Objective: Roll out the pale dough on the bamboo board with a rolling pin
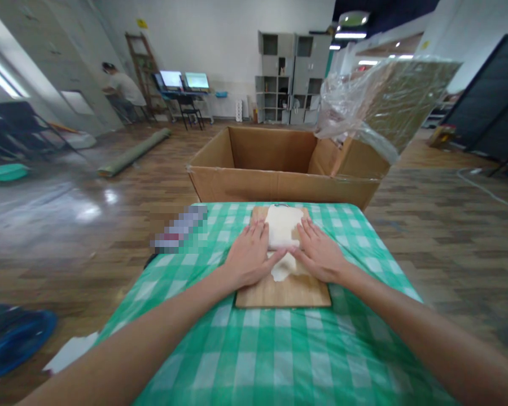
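Observation:
A wooden board lies on a table covered with a green-and-white checked cloth. On the board rests a white, soft folded piece, dough or cloth. My left hand lies flat on its left side, fingers stretched forward and thumb reaching onto the white piece. My right hand lies flat on its right side, fingers extended. The two thumbs nearly meet over the near, flattened end of the white piece.
A large open cardboard box stands just beyond the table's far edge, with a plastic-wrapped panel leaning out of its right side. A blurred object lies on the cloth's left. A person stands far left by monitors. A rolled mat lies on the floor.

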`<state>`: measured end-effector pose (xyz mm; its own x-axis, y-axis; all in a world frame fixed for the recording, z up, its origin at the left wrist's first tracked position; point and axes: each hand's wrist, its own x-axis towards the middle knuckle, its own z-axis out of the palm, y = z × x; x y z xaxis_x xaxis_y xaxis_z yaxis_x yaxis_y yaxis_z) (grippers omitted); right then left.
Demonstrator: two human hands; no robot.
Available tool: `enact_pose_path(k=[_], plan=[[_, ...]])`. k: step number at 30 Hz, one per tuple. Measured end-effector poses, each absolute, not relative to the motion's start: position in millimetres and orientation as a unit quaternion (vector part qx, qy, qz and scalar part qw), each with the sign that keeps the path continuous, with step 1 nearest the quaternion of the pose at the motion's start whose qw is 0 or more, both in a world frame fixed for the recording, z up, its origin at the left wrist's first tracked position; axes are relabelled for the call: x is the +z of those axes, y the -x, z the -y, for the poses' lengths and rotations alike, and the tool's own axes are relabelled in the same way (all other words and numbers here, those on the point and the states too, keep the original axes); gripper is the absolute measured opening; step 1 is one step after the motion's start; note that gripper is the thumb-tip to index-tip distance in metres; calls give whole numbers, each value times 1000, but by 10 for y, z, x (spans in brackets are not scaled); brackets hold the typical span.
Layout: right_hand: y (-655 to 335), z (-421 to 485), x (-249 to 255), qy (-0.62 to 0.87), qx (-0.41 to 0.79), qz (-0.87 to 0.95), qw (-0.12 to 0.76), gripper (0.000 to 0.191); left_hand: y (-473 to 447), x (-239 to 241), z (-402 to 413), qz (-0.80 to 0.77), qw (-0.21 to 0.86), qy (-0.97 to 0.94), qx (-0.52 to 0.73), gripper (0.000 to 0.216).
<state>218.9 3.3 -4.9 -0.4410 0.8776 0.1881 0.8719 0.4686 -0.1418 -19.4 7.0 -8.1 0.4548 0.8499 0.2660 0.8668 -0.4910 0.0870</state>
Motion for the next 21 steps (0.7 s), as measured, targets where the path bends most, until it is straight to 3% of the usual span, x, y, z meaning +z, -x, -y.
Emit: enact_pose_path(k=[9, 13, 21], plan=[[-2223, 866, -73, 476, -8, 871, 122, 101, 372, -57, 580, 460, 27, 876, -143, 90], [-2286, 311, -44, 510, 25, 854, 95, 92, 325, -54, 84, 463, 1, 875, -142, 81], [-2293, -1094, 4, 558, 105, 822, 41, 99, 94, -73, -1127, 549, -38, 829, -101, 103]])
